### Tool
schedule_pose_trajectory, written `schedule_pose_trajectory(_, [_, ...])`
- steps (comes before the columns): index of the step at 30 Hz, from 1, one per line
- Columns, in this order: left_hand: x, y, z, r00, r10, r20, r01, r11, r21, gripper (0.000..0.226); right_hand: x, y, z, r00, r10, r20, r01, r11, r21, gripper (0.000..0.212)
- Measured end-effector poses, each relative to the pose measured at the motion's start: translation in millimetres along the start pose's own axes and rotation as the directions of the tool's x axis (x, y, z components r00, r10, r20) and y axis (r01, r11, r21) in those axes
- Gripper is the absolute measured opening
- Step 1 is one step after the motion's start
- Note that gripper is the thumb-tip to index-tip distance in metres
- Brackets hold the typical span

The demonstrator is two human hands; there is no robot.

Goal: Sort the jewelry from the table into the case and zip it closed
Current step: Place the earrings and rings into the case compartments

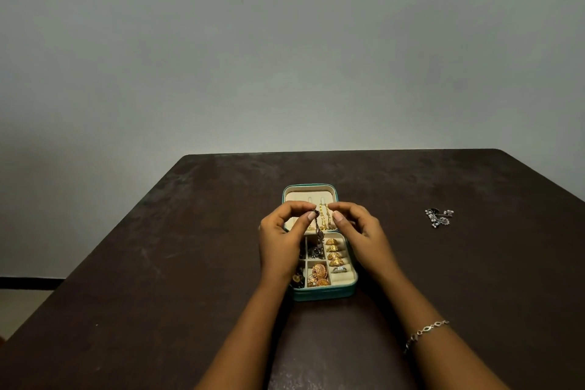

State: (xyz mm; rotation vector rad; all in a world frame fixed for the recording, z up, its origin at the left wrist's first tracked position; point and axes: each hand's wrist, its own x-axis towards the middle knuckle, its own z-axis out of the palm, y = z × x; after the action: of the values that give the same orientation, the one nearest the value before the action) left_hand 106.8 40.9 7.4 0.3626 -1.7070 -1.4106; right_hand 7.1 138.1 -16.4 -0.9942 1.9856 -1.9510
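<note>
A small teal jewelry case (329, 292) lies open in the middle of the dark table (158, 263), its cream lid flat at the far side. Gold rings (335, 255) fill the right-hand ring rolls, and gold earrings (318, 274) and dark pieces sit in the other compartments. Over the lid, my left hand (281, 237) pinches the top of a dark dangling earring (319, 233). My right hand (357, 231) hovers beside it with curled fingers, thumb and forefinger tips by a gold chain (324, 218) in the lid. Whether the right fingers hold anything is hidden.
A pair of silver earrings with small beads (439, 216) lies loose on the table far to the right of the case. A silver bracelet (424, 333) is on my right wrist. The table's far edge meets a plain grey wall.
</note>
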Motion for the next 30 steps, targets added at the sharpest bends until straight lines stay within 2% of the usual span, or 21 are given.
schedule_pose_trajectory(5, [0.4, 1.6, -1.5, 0.999, 0.007, 0.050, -0.011, 0.997, 0.071, 0.020, -0.9, -0.6, 0.5, 1.000, 0.019, -0.011, -0.018, 0.998, 0.068, 0.017])
schedule_pose_trajectory(16, [0.5, -8.6, -4.7, 0.999, 0.011, 0.051, -0.024, 0.966, 0.256, 0.027, -2.1, -2.3, -1.0, 0.999, 0.040, -0.010, -0.039, 0.997, 0.060, 0.020])
schedule_pose_trajectory(22, [2.0, -9.1, -7.9, 0.995, -0.004, 0.102, -0.038, 0.914, 0.405, 0.011, -1.2, -2.4, -1.4, 0.999, 0.040, -0.006, -0.040, 0.998, 0.042, 0.021])
schedule_pose_trajectory(30, [3.5, -9.6, -11.1, 0.993, -0.007, 0.118, -0.055, 0.859, 0.509, 0.007, -0.9, -0.8, -2.1, 0.999, 0.036, -0.001, -0.036, 0.999, 0.023, 0.020])
